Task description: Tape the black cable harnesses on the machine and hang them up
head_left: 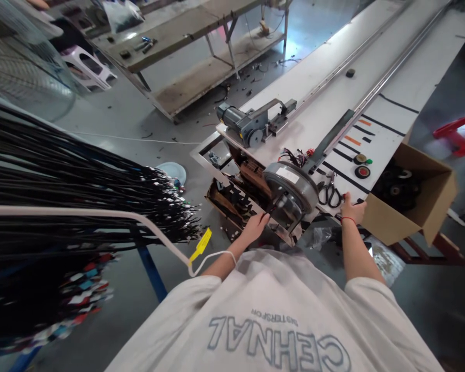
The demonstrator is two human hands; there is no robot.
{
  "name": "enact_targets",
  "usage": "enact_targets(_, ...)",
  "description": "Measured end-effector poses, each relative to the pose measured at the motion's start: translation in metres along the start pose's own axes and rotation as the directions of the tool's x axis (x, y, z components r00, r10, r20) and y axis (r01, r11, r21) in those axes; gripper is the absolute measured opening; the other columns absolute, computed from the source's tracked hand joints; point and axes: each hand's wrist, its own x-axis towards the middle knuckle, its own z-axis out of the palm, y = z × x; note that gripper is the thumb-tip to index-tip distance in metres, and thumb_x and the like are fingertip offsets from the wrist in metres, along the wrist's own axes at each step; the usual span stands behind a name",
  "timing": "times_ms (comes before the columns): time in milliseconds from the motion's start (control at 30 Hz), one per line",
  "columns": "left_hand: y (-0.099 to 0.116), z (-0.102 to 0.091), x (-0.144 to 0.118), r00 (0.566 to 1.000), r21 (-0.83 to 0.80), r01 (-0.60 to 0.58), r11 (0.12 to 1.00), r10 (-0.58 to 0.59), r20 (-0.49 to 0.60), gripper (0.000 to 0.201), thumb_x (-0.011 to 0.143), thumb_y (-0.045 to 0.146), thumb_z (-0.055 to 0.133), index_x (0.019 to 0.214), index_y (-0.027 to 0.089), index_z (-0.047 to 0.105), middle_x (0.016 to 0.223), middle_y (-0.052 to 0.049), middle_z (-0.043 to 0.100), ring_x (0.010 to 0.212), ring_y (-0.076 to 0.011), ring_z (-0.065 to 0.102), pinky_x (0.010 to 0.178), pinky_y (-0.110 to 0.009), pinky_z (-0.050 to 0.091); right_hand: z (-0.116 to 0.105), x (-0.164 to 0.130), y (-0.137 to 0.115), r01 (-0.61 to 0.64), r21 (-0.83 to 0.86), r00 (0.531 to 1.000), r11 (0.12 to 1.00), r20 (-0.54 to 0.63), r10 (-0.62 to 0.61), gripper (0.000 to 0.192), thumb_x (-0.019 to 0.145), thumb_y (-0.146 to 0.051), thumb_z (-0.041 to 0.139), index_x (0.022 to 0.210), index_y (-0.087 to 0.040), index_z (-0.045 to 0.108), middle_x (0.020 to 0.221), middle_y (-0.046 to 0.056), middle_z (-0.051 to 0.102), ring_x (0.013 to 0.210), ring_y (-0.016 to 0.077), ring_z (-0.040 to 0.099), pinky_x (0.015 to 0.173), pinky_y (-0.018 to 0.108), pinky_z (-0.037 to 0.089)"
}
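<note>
Both hands at the bench's near end.
Left hand (256, 226) fingers pinch a thin wire below the round drum (292, 187); right hand (352, 209) lies loosely curled, holding nothing, steadying beside the scissors (329, 194).

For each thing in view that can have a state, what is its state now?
left hand: fingers reaching to the round drum, grip unclear
right hand: resting on the white table edge, holding nothing visible
round drum: mounted at the table end
scissors: lying flat, unheld
cardboard box: open, black rolls inside
cable bundle: hanging over a rack
</note>
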Motion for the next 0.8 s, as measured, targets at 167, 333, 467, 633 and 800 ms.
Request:
enact_targets(167, 0.009, 0.005, 0.008, 1.0, -0.001, -0.009, 1.0, 0.009, 0.005, 0.038, 0.094, 0.045, 0.035, 0.07, 0.019, 0.048, 0.061, 0.0, 0.053, 0.061, -0.0144, 0.051, 0.064, -0.027, 0.039, 0.002, 0.002, 0.002, 0.0, -0.008, 1.0, 1.0, 0.01, 0.0, 0.077, 0.079, -0.066, 0.056, 0.131, -0.012, 0.043, 0.126, 0.025, 0.055, 0.114, 0.0403, 0.054, 0.096, 0.053, 0.041)
enact_targets(333, -0.007, 0.009, 0.009, 0.998, -0.089, 0.005, 0.996, 0.0, 0.056, 0.039, 0.092, 0.049, 0.038, 0.075, 0.018, 0.052, 0.063, 0.001, 0.055, 0.06, -0.013, 0.051, 0.062, -0.025, 0.041, 0.002, 0.003, 0.002, 0.006, 0.003, 1.0, 1.0, 0.02, -0.006, 0.076, 0.082, -0.071, 0.045, 0.131, -0.013, 0.044, 0.127, 0.024, 0.054, 0.116, 0.0394, 0.053, 0.097, 0.053, 0.04)
enact_targets(467, -0.055, 0.001, -0.01, 0.965, -0.066, 0.098, 0.993, -0.079, 0.25, 0.034, 0.083, 0.049, 0.052, 0.073, 0.016, 0.055, 0.057, 0.002, 0.053, 0.056, -0.0118, 0.048, 0.059, -0.024, 0.04, 0.002, 0.004, 0.003, 0.023, -0.001, 0.999, 1.0, 0.025, -0.023, 0.082, 0.077, -0.071, 0.053, 0.133, -0.012, 0.042, 0.128, 0.025, 0.053, 0.117, 0.0397, 0.053, 0.098, 0.052, 0.04)
enact_targets(633, -0.093, -0.016, -0.051, 0.944, 0.033, 0.165, 0.986, -0.167, 0.285, 0.035, 0.076, 0.048, 0.055, 0.062, 0.017, 0.052, 0.054, 0.003, 0.047, 0.054, -0.0112, 0.041, 0.054, -0.024, 0.032, 0.0, 0.005, 0.002, 0.021, 0.019, 1.0, 1.0, 0.023, -0.022, 0.079, 0.075, -0.065, 0.061, 0.131, -0.012, 0.045, 0.125, 0.024, 0.057, 0.116, 0.0384, 0.054, 0.097, 0.048, 0.042)
enact_targets(800, -0.064, -0.024, -0.071, 0.972, -0.026, 0.181, 0.983, -0.174, 0.156, 0.041, 0.083, 0.054, 0.043, 0.072, 0.017, 0.056, 0.061, 0.0, 0.056, 0.059, -0.0142, 0.048, 0.058, -0.025, 0.038, -0.003, 0.002, 0.0, 0.031, 0.003, 0.999, 1.0, 0.032, -0.031, 0.074, 0.077, -0.065, 0.059, 0.128, -0.012, 0.047, 0.125, 0.023, 0.057, 0.116, 0.0378, 0.055, 0.097, 0.047, 0.043)
